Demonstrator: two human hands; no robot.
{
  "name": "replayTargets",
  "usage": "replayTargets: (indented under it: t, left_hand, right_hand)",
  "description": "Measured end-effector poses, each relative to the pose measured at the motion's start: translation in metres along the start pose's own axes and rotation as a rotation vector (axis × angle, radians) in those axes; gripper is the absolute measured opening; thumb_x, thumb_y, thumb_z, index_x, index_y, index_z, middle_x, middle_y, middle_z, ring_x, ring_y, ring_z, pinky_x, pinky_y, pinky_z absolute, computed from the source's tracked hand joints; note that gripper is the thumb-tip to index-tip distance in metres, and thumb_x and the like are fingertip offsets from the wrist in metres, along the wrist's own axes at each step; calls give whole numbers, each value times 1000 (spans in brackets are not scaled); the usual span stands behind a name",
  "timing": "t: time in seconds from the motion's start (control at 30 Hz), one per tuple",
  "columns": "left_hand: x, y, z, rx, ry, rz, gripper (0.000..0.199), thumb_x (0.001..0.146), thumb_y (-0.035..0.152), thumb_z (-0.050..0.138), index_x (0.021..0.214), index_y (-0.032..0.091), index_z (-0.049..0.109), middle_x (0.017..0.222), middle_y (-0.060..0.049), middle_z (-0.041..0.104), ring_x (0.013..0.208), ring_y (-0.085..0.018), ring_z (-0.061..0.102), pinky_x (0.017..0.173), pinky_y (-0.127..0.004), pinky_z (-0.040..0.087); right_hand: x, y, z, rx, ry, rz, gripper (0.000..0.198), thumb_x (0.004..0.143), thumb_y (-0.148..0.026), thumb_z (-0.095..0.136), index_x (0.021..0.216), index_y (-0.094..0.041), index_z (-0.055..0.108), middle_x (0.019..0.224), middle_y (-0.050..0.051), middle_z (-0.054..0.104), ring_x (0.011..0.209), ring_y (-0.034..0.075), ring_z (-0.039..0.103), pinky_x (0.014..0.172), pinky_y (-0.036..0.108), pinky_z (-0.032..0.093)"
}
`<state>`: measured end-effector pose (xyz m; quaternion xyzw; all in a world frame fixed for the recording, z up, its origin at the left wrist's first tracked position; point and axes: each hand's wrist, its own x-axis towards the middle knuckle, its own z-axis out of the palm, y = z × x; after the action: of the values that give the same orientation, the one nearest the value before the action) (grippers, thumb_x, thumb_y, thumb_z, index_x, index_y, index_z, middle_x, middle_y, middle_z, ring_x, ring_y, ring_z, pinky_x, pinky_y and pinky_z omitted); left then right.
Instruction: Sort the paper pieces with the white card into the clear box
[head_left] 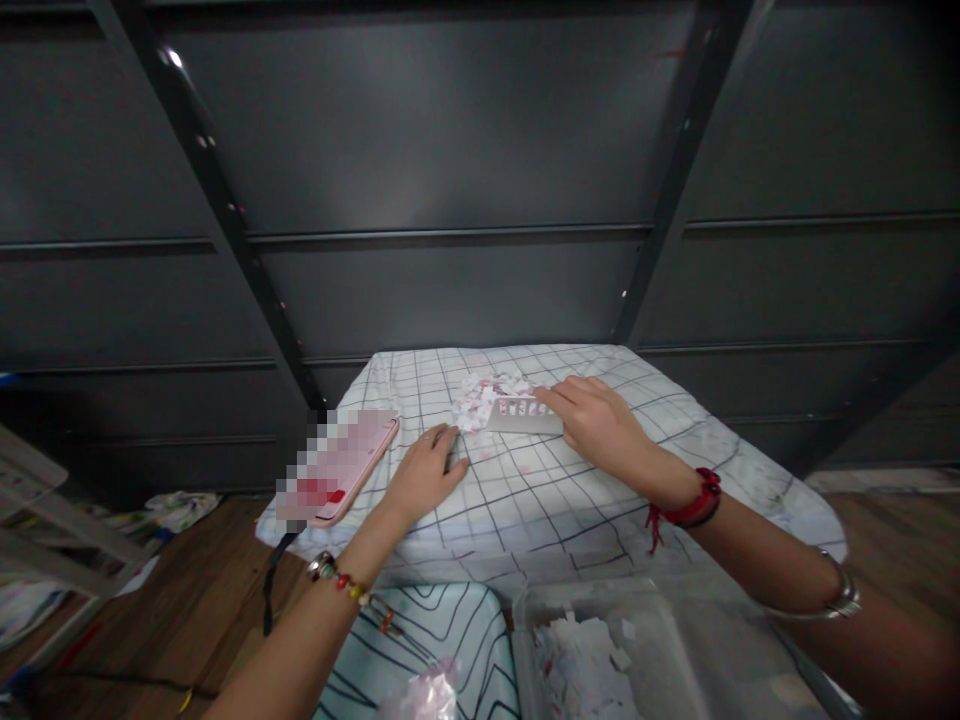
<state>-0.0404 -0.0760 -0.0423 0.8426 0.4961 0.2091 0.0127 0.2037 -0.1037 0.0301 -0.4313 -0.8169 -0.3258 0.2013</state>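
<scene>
Clear bin (525, 620) of paper scraps (577, 660) below both hands.

Bare cloth (525, 500) lies open between both hands; a phone (341, 465) blocks left of the left hand (424, 475), a clear tub (645, 640) nearer.

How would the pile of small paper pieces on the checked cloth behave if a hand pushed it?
The paper pieces look thin and loose, so they would probably scatter rather than slide together. They seem very light. The soft checked cloth may wrinkle under them.
</scene>
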Motion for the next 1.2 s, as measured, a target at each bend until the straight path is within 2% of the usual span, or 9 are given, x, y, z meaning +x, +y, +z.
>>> replayTargets:
  t: [0.1, 0.3, 0.47, 0.7, 0.9, 1.2]
  left_hand:
    - [0, 0, 0, 9, -13, -2, 46, 87, 32, 47, 126, 9, 45, 131, -17, 47, 120, -28, 45, 101, -41, 36]
    - [-1, -2, 1, 9, 16, 18, 44, 87, 33, 48, 126, 14, 45, 130, -14, 49, 120, -27, 46, 101, -41, 36]
    - [0, -2, 1, 7, 9, 20, 43, 87, 33, 48, 126, 15, 46, 129, -14, 49, 119, -27, 47, 101, -41, 36]
    - [-1, 2, -3, 24, -16, 4, 43, 87, 31, 49, 126, 15, 48, 129, -14, 49, 117, -27, 48, 100, -41, 37]
    - [-2, 3, -4, 46, -32, 47, 39, 89, 30, 47, 127, 19, 51, 130, -12, 47, 119, -28, 45, 101, -42, 36]
    - [0, 3, -2, 55, -39, 12, 44, 88, 30, 49, 128, 11, 50, 131, -18, 46, 119, -28, 46, 101, -40, 35]
  right_hand:
    - [0, -1, -1, 18, 2, -14, 41, 71, 3, 39, 101, -13, 61, 80, 7, 63, 75, 19, 49, 68, 30, 33]
    - [-1, -2, -3, 96, -23, -54, 49, 68, 5, 40, 108, -15, 59, 87, 7, 65, 80, 18, 50, 70, 30, 34]
    - [-1, 3, -3, 84, 22, -30, 44, 69, 4, 39, 103, -14, 61, 81, 7, 63, 78, 19, 50, 70, 31, 34]
    - [-1, 2, 2, 56, 6, -36, 43, 69, 5, 40, 102, -13, 61, 82, 7, 64, 77, 19, 49, 70, 31, 32]
    - [1, 2, 3, 25, -20, -15, 37, 73, 3, 40, 98, -13, 62, 81, 8, 64, 76, 19, 50, 68, 31, 32]
    - [4, 9, 0, 76, -9, -87, 41, 68, 4, 42, 99, -14, 62, 80, 6, 65, 77, 18, 54, 69, 29, 36]
